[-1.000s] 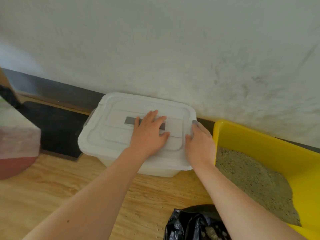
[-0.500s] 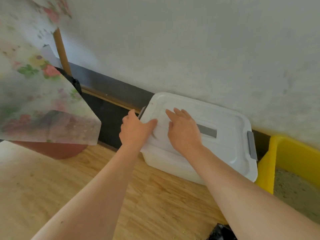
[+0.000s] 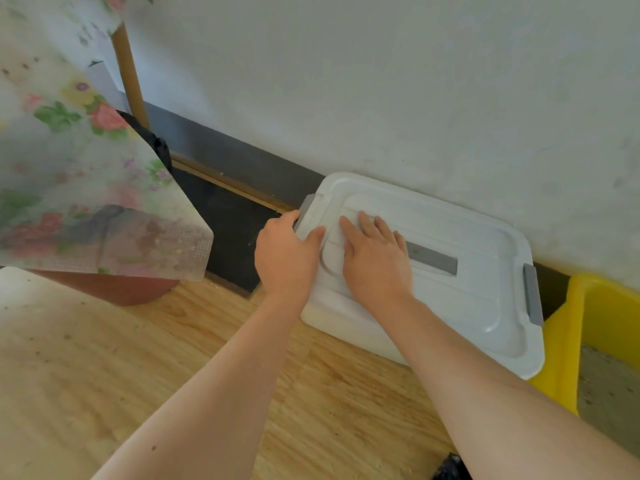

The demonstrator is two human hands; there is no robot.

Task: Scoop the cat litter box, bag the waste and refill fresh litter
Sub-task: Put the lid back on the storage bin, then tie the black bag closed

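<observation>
The white box (image 3: 346,329) sits on the floor (image 3: 173,368) by the wall (image 3: 381,81), with its lid (image 3: 467,299) on. Our left hand (image 3: 285,258) curls round the lid's left end, thumb on top, by the grey clip (image 3: 307,204) (we think to pop it open). Our right hand (image 3: 375,261) lies flat on the lid with straight fingers, likely to hold the box down. The yellow litter box (image 3: 595,306) waits just to the right.
</observation>
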